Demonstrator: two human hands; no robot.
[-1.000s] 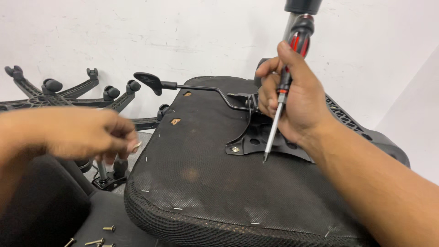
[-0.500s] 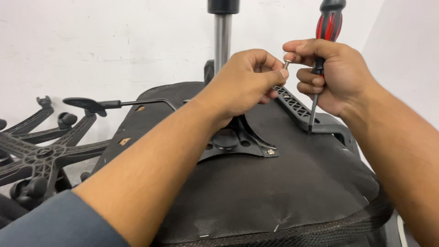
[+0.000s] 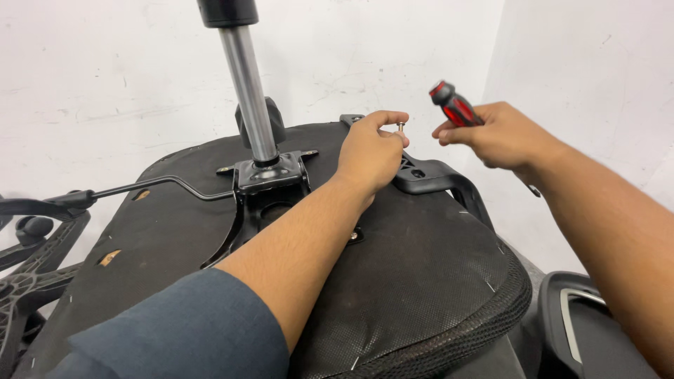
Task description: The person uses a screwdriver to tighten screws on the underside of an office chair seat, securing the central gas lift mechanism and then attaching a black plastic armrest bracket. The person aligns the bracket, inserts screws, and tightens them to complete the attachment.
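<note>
Change since earlier: both hands now sit lower and wider apart in the head view, and the screwdriver has swung from upright to tilted, its handle pointing up and left.
Head view, left hand: left hand (image 3: 371,151) reaches across the upturned chair seat (image 3: 421,281); its grip is a closed thumb-and-forefinger pinch on a small screw (image 3: 401,127), held just above the black armrest bracket (image 3: 439,179).
Head view, right hand: right hand (image 3: 500,137) is wrapped shut around the red-and-black screwdriver (image 3: 455,107); only the handle top shows, the shaft hidden behind the hand.
Head view, surroundings: gas-lift column (image 3: 247,91) stands upright in the seat plate (image 3: 270,175); lever (image 3: 140,188) runs left; chair base (image 3: 28,281) lies at far left.
Risk, screw: the pinch is light and on the head only, so the screw could slip and roll off the sloping fabric.
Risk, alignment: I judge a tilted start in the bracket hole could cross the thread.
Risk, driver: its hidden tip near the fingers could jab them.
</note>
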